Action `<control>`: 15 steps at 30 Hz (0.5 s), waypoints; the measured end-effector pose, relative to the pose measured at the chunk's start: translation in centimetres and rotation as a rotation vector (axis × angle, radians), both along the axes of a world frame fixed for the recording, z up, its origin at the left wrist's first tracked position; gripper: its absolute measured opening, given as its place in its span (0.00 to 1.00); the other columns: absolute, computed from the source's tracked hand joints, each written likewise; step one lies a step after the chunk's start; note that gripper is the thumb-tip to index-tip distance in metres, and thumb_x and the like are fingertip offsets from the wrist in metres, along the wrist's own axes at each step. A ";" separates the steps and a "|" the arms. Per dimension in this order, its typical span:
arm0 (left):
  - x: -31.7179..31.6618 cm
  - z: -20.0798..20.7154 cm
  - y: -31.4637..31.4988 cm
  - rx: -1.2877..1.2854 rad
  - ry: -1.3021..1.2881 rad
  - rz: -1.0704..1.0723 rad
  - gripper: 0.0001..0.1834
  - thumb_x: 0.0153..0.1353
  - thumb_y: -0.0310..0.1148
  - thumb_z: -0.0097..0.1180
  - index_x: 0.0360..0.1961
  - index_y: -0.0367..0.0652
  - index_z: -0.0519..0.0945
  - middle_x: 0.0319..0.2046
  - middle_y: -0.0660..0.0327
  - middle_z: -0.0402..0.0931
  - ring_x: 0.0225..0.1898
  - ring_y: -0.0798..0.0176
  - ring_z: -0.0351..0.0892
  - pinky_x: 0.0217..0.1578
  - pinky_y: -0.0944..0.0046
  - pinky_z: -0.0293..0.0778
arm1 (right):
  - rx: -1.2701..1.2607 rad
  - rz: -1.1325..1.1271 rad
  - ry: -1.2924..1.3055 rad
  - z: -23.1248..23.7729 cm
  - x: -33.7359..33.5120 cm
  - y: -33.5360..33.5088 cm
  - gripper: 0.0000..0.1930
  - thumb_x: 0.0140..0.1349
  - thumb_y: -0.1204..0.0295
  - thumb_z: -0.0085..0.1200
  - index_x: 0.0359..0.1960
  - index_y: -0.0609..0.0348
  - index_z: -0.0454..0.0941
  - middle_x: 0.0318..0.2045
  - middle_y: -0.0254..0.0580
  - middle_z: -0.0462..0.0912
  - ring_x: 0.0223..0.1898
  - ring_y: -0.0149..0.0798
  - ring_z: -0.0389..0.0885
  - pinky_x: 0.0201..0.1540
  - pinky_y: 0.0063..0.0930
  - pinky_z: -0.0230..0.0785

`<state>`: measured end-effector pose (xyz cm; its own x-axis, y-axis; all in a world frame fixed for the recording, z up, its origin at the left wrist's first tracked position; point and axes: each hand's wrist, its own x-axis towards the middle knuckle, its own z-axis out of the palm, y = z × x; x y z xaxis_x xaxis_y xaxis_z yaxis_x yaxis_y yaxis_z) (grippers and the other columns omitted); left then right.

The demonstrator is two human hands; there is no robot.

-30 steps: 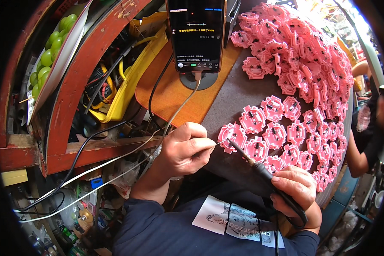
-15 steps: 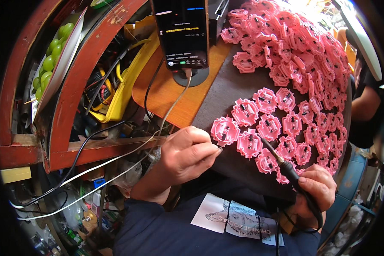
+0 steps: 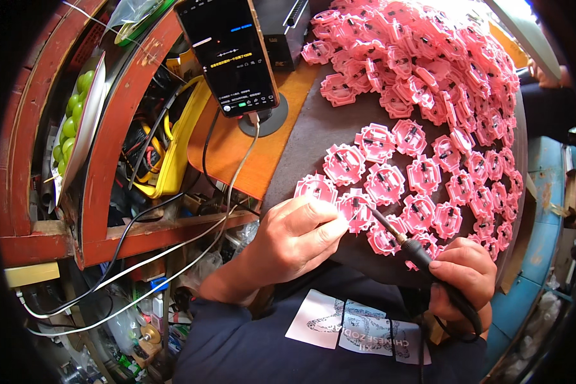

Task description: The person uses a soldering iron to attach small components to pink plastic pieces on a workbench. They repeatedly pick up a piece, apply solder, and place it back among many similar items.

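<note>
Soldering iron (image 3: 408, 244) on a pink part (image 3: 357, 210)
Right hand (image 3: 462, 275) grips it; left hand (image 3: 297, 235) pinches the part; phone (image 3: 229, 54) stands behind.

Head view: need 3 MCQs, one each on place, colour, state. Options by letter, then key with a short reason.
1. Where does the soldering iron tip rest?
A. on a pink plastic part beside the left hand
B. on the phone screen
C. on the bowl of green fruit

2. What colour are the small plastic parts spread over the dark mat?
A. blue
B. pink
C. white

3. What state is the phone in?
A. screen dark, lying flat
B. screen lit, propped on a round stand, cable plugged in
C. held in the right hand

Key:
1 A: the tip meets the pink part that the left hand pinches; the right hand grips the handle.
2 B: all of them show pink.
3 B: text glows on the screen, and a cable leaves its lower edge.
</note>
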<state>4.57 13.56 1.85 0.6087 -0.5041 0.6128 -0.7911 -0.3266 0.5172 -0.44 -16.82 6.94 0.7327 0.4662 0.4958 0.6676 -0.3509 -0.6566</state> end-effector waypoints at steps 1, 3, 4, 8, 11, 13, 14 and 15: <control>0.0 0.0 0.0 0.001 0.007 -0.009 0.16 0.48 0.19 0.71 0.41 0.34 0.84 0.39 0.56 0.79 0.33 0.53 0.81 0.34 0.56 0.79 | 0.000 0.002 -0.004 0.0 0.0 0.0 0.17 0.51 0.77 0.65 0.45 0.63 0.84 0.29 0.47 0.83 0.21 0.42 0.78 0.24 0.33 0.71; 0.0 0.1 0.0 0.015 0.004 -0.005 0.16 0.48 0.19 0.71 0.41 0.35 0.84 0.39 0.56 0.79 0.32 0.53 0.80 0.33 0.57 0.79 | 0.012 0.012 -0.009 -0.2 0.2 0.1 0.17 0.50 0.77 0.65 0.45 0.64 0.84 0.30 0.47 0.83 0.21 0.42 0.78 0.23 0.33 0.71; 0.0 0.1 0.0 0.023 0.002 -0.003 0.16 0.48 0.19 0.71 0.41 0.35 0.84 0.39 0.56 0.79 0.32 0.54 0.80 0.33 0.57 0.79 | 0.020 0.014 -0.008 -0.3 0.3 0.2 0.17 0.50 0.78 0.65 0.44 0.64 0.84 0.30 0.47 0.83 0.21 0.42 0.78 0.23 0.33 0.71; 0.2 -0.1 -0.2 0.017 0.007 -0.010 0.16 0.47 0.19 0.71 0.40 0.36 0.84 0.38 0.57 0.78 0.32 0.54 0.81 0.32 0.57 0.78 | -0.001 0.028 -0.003 -0.3 0.4 0.1 0.18 0.49 0.78 0.65 0.45 0.64 0.83 0.30 0.48 0.84 0.21 0.42 0.78 0.23 0.33 0.71; 0.3 -0.1 -0.3 0.012 0.014 -0.009 0.16 0.47 0.19 0.71 0.39 0.36 0.84 0.37 0.57 0.78 0.32 0.54 0.81 0.32 0.57 0.78 | -0.003 0.019 0.005 -0.2 0.4 0.3 0.18 0.50 0.78 0.65 0.45 0.64 0.83 0.30 0.48 0.84 0.21 0.42 0.78 0.23 0.34 0.71; 0.3 -0.1 -0.4 0.009 0.014 -0.010 0.15 0.47 0.18 0.71 0.39 0.36 0.84 0.37 0.58 0.78 0.32 0.54 0.81 0.32 0.57 0.78 | -0.007 0.014 0.006 -0.2 0.4 0.2 0.18 0.49 0.78 0.65 0.45 0.64 0.83 0.30 0.48 0.84 0.21 0.43 0.78 0.23 0.34 0.70; 0.4 -0.2 -0.5 0.009 0.014 -0.011 0.16 0.47 0.18 0.70 0.39 0.36 0.84 0.36 0.58 0.78 0.32 0.54 0.81 0.32 0.57 0.78 | -0.008 0.012 0.005 -0.2 0.3 0.2 0.18 0.49 0.78 0.65 0.45 0.64 0.83 0.30 0.48 0.84 0.21 0.43 0.78 0.23 0.34 0.70; 0.4 -0.3 -0.5 0.009 0.013 -0.012 0.16 0.47 0.18 0.70 0.39 0.36 0.84 0.36 0.58 0.78 0.32 0.54 0.81 0.32 0.57 0.78 | -0.006 0.009 0.005 -0.3 0.3 0.2 0.18 0.49 0.78 0.65 0.45 0.64 0.83 0.29 0.48 0.84 0.21 0.43 0.78 0.23 0.34 0.70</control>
<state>4.99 13.07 1.54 0.6102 -0.5169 0.6004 -0.7884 -0.3213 0.5246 -0.11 -16.62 6.68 0.7309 0.4759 0.4891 0.6673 -0.3484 -0.6582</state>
